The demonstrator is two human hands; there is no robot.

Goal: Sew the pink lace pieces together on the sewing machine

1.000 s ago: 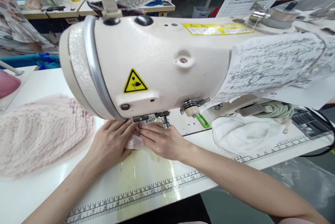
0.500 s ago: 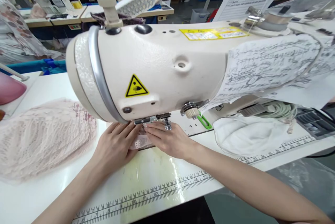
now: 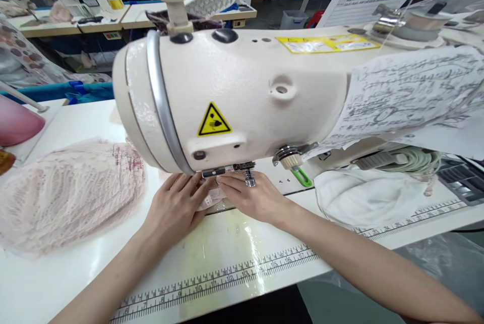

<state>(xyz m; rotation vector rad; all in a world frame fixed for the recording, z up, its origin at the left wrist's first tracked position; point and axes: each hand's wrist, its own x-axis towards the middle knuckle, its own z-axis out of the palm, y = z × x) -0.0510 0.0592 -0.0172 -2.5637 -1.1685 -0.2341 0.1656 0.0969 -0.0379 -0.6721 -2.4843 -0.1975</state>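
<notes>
A strip of pale pink lace fabric [image 3: 212, 199] lies on the sewing machine bed, under the head of the white sewing machine [image 3: 242, 87]. My left hand [image 3: 177, 203] rests on the left side of this lace, fingers stretched forward and lying flat. From the right, my right hand [image 3: 255, 195] holds the lace close to the needle area, its fingers pressed together and its thumb hidden. The machine head covers the fingertips and the needle itself. To the left, a heap of pale pink lace [image 3: 75, 193] with dark red stitching is spread on the table.
A white cloth [image 3: 366, 195] and a coil of pale green cord [image 3: 416, 160] lie right of the machine bed. A green tool [image 3: 302, 177] sits behind my right hand. A printed ruler [image 3: 215, 281] runs along the table's front edge. A pink cone [image 3: 18, 119] stands at left.
The whole view has shifted a little to the right and up. Both hands stay at the lace, the left fingers slightly further apart from the right hand's fingertips.
</notes>
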